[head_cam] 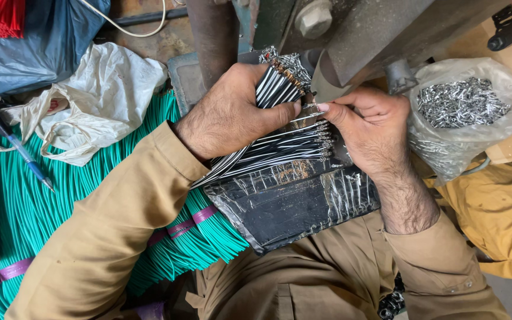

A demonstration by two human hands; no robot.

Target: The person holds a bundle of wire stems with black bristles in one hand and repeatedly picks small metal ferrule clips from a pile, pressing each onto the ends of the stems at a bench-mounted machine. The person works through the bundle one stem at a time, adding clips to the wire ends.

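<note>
While the left hand (229, 115) is clenched around a bundle of black-and-white striped wires (274, 148), its grip closed with the thumb pressed across the strands, the right hand (365, 127) pinches a single wire end (306, 115) between thumb and forefinger just beside the bundle's upper tips. Bundle fans out: upper ends point at the grey metal machine (357, 29), lower strands lie flat over a black plastic-wrapped pad (291, 201) on the person's lap. Right of the right hand, touching its back, sits a clear plastic bag of small metal terminals (460, 106). Under the left forearm: a thick bunch of teal wires (37, 201) tied with purple bands (188, 222). Crumpled white plastic bag (99, 98) lies on the teal bunch, blue pen (16, 145) just left of it. Both sleeves khaki.
</note>
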